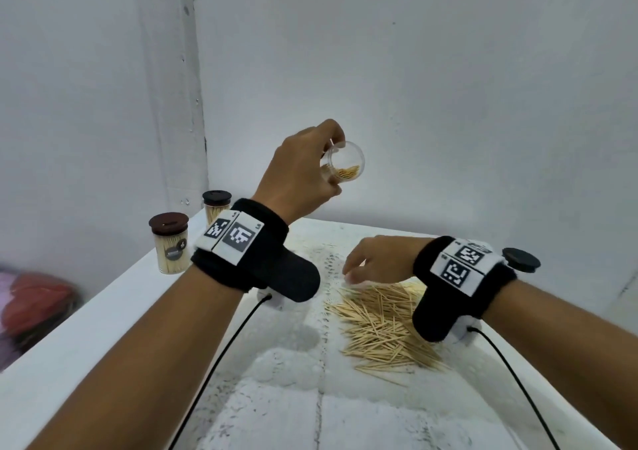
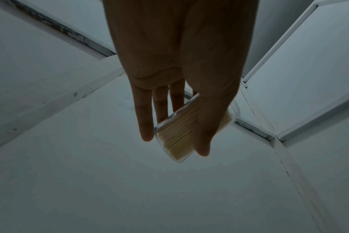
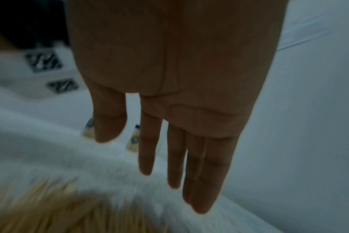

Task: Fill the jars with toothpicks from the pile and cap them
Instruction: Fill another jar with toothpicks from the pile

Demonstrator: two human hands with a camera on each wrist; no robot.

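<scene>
With the left hand [image 1: 297,176] gripping the tilted clear jar [image 1: 345,164] aloft, part-filled, and the right hand [image 1: 376,259], fingers straight and empty, over the toothpick pile [image 1: 383,325] near 2 capped jars [image 1: 171,242], I'd worry toothpicks could slide out.
</scene>
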